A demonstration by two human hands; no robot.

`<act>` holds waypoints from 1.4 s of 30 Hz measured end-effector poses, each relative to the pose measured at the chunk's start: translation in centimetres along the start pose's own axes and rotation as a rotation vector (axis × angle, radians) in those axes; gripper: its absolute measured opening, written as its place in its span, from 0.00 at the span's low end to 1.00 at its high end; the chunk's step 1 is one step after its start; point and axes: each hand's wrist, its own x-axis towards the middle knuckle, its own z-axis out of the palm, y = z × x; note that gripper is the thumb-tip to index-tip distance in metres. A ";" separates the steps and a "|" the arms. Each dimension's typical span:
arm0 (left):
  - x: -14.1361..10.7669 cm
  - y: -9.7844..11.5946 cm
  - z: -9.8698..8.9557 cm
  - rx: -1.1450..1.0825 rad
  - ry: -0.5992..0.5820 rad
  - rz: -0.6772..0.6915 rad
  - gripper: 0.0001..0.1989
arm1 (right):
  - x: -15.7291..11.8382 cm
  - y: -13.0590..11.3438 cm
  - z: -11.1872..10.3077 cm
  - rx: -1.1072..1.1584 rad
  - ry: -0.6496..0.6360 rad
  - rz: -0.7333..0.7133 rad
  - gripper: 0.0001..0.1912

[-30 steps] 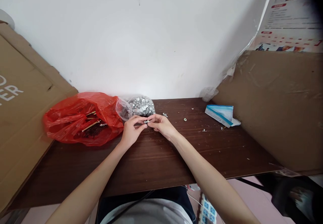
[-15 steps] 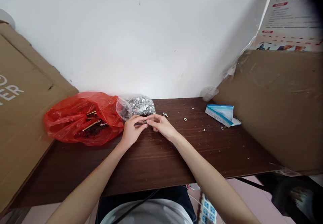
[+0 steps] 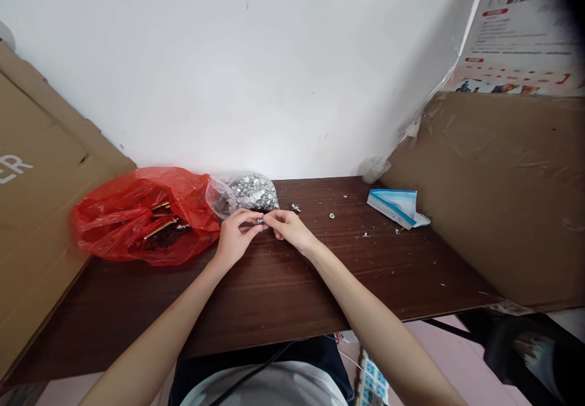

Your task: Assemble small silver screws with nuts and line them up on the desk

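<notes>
Over the middle of the dark brown table, my left hand [image 3: 235, 236] pinches a small metal part [image 3: 260, 220] between thumb and fingers. My right hand [image 3: 289, 230] is closed at the part's right side, its thumb and fingertips touching it; its exact shape is too small to tell. Just behind my hands lies a clear plastic bag [image 3: 255, 191] full of small silvery pieces. An open red plastic bag [image 3: 185, 189] with long metal pieces and dark bits inside sits to the left. Behind my right hand is a small loose metal part [image 3: 295, 208].
On the brown table [image 3: 256, 308], a small washer-like piece [image 3: 331, 216] and scattered scraps lie to the right, near a blue and white packet [image 3: 393, 205]. Cardboard [image 3: 46, 168] stands at the left, more cardboard [image 3: 493, 186] at the right, and a white wall [image 3: 256, 77] behind.
The whole view has shifted slightly, with things sitting a little further left. My hands remain together, and more of the small metal part shows between my fingertips.
</notes>
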 end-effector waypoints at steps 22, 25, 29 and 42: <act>0.1 -0.4 0.2 -0.039 0.015 -0.076 0.11 | -0.2 -0.1 0.4 -0.003 -0.012 -0.034 0.17; 0.0 -0.2 0.2 -0.064 0.009 -0.070 0.10 | 0.0 -0.1 0.5 0.010 0.019 -0.014 0.20; -0.1 -0.1 0.2 -0.056 -0.002 -0.062 0.11 | 0.5 0.8 0.3 -0.057 0.039 -0.004 0.24; -0.1 -0.2 0.2 -0.065 0.018 -0.091 0.12 | 0.3 0.7 0.1 -0.009 0.020 -0.037 0.21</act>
